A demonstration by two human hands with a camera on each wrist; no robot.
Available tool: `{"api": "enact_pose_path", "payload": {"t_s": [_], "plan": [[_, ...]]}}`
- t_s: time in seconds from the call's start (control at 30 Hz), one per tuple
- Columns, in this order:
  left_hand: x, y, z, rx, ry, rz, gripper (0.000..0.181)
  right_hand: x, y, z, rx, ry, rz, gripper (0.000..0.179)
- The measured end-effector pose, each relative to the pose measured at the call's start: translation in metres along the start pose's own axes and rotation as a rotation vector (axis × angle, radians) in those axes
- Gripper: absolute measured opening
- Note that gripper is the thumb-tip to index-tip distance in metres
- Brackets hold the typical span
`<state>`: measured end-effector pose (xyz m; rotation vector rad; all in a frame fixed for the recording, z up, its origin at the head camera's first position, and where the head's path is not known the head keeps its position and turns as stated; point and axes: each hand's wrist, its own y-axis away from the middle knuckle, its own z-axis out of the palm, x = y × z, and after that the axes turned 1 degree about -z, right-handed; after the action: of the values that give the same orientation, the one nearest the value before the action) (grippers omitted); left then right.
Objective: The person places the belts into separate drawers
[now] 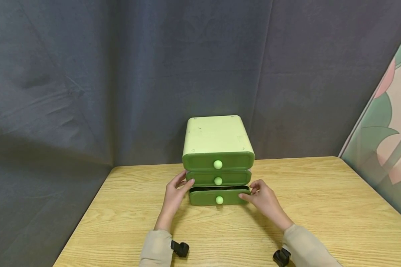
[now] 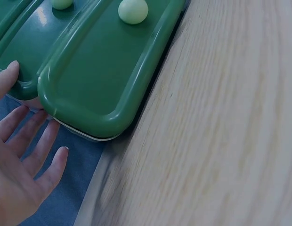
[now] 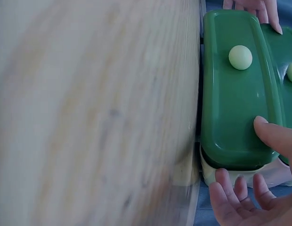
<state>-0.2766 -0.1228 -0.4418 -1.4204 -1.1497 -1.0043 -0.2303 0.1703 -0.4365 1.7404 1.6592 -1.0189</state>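
A small three-drawer cabinet (image 1: 217, 135) with a pale yellow-green shell and dark green drawer fronts stands on the table. Its bottom drawer (image 1: 204, 197) sits slightly out, with a dark gap along the top edge. My left hand (image 1: 174, 193) is at the cabinet's left side, thumb on the left end of the middle drawer (image 1: 202, 178) and fingers extended along the side. On the other side, my right hand (image 1: 264, 196) rests its thumb on the bottom drawer's front, right of the round knob (image 3: 240, 57). Its other fingers spread beside the cabinet wall in the right wrist view.
The top drawer (image 1: 200, 162) looks closed. Under the cabinet lies a light wood-grain table (image 1: 320, 200). A dark grey-blue curtain (image 1: 187, 74) hangs behind, and a flower-patterned panel (image 1: 387, 129) borders the right edge. Black wrist cameras (image 1: 180, 249) are worn at both sleeves.
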Motion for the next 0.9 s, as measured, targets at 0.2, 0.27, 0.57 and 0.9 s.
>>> {"api": "enact_pose_path", "payload": {"t_s": [0.2, 0.27, 0.57, 0.9], "plan": [[0.0, 0.001, 0.0, 0.009, -0.001, 0.0, 0.06, -0.001, -0.005, 0.002, -0.008, 0.019, 0.013, 0.049], [0.0, 0.001, 0.0, 0.01, 0.001, -0.003, 0.06, -0.001, -0.006, 0.003, -0.014, 0.022, 0.021, 0.05], [-0.001, 0.002, 0.001, 0.009, 0.014, -0.012, 0.061, 0.0, -0.009, 0.002, -0.041, -0.005, 0.023, 0.046], [0.032, 0.012, 0.0, -0.038, -0.025, 0.016, 0.055, 0.003, -0.008, -0.001, -0.046, -0.008, -0.006, 0.049]]}}
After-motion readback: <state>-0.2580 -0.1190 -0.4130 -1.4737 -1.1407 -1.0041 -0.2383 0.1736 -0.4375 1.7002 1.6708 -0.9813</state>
